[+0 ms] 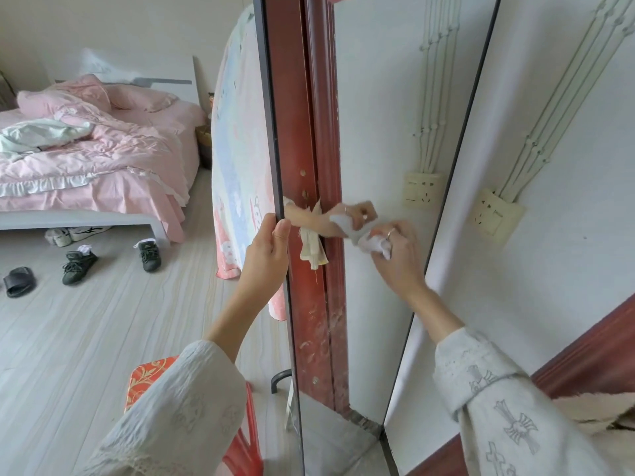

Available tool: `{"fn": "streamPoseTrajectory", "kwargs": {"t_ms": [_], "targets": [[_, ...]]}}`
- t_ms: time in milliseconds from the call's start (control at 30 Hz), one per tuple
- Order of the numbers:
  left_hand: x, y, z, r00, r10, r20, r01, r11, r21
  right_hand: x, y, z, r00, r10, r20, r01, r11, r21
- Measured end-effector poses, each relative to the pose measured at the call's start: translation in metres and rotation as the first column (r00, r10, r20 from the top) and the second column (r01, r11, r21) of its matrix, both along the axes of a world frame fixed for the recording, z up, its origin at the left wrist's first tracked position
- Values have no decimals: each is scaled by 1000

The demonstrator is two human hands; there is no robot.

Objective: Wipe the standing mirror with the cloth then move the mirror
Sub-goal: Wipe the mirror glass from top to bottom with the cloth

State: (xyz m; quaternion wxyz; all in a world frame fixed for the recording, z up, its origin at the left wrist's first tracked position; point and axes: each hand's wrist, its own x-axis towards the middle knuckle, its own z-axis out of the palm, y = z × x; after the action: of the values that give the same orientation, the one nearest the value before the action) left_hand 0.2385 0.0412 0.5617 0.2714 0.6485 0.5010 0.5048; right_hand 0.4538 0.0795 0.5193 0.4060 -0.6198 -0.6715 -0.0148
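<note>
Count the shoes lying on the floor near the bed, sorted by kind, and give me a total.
Dark lace-up sneakers: 2
Black slide sandal: 1
White shoes under the bed: 2
Total: 5

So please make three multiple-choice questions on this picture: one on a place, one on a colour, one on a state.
1. Where does the left hand hold the mirror?
A. top edge
B. left edge
C. base

2. What colour is the bedding on the bed?
A. pink
B. green
C. black

3. What is the right hand doing?
A. hanging idle
B. holding a shoe
C. pressing a white cloth on the glass

Answers: B, its fingers curl round the dark left frame; A, quilt and pillow are pink; C, the bunched cloth sits under the hand against the glass.
</note>
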Motion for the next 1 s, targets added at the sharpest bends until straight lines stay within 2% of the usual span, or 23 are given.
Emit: {"fn": "streamPoseTrajectory", "kwargs": {"t_ms": [133,200,267,400,500,600,700,867,1000], "targets": [[0,0,-1,1000,5,-28,-4,1000,30,10,-14,-40,999,28,33,-15,936,-353],[0,0,-2,1000,2,-26,-1,1000,25,22,-14,-35,999,9,38,8,903,-430],[1,0,-2,1000,9,-25,-8,1000,25,33,-9,-15,996,-87,18,87,915,-394],[0,-1,-1,1000,19,-22,-18,999,27,44,7,42,970,-232,-75,221,966,-132],[1,-2,-1,999,31,-35,-30,999,26,39,19,78,967,-227,-118,234,971,45],[2,-1,-2,999,36,-33,-35,999,29,29,30,91,969,-198,-148,215,971,104],[1,-1,-2,999,35,-22,-34,999,41,19,31,72,958,-221,-182,240,967,90],[1,3,-4,999,44,-19,-43,997,59,2,12,-7,934,-260,-246,268,963,1],[0,4,-5,997,62,-37,-58,995,81,5,-1,-52,946,-236,-223,190,959,-209]]}}
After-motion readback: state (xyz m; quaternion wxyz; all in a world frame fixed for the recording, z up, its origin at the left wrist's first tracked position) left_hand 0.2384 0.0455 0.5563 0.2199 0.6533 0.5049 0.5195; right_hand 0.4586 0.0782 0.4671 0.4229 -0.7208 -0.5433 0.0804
